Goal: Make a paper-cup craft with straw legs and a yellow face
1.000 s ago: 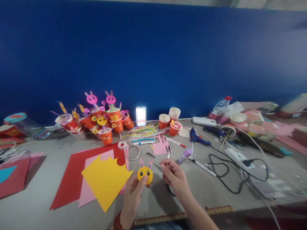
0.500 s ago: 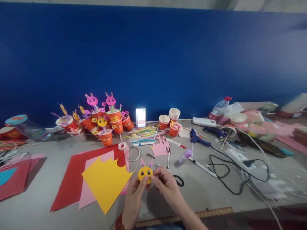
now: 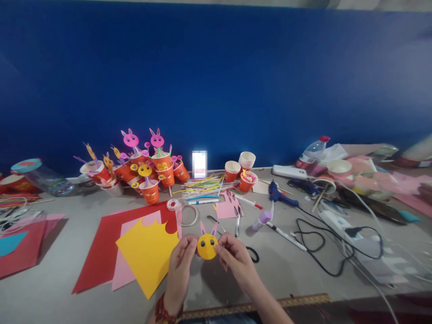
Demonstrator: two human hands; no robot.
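Observation:
A round yellow paper rabbit face [image 3: 207, 253] with pink ears and dark eyes is held upright above the table's front. My right hand [image 3: 236, 261] pinches its right edge between thumb and fingers. On the other side, my left hand [image 3: 182, 263] has thumb and forefinger closed at the face's left edge; how firmly they grip cannot be seen. Just left of my hands lies a yellow paper sheet [image 3: 148, 256] with scalloped cutouts, over pink paper [image 3: 123, 270] and red paper [image 3: 96, 256]. Black-handled scissors [image 3: 253, 255] lie partly hidden behind my right hand.
Orange paper cups [image 3: 150, 193] with rabbit figures stand at the back left. Further right are stacked cups [image 3: 232, 172], a glue stick [image 3: 261, 220], a marker [image 3: 286, 236], a blue glue gun [image 3: 281, 196] and a power strip [image 3: 344, 229] with trailing cables. A clear tape roll [image 3: 187, 216] lies ahead.
My left thumb has slid off the front of the rabbit face to its left edge, uncovering the lower part. The face sits slightly further right in view.

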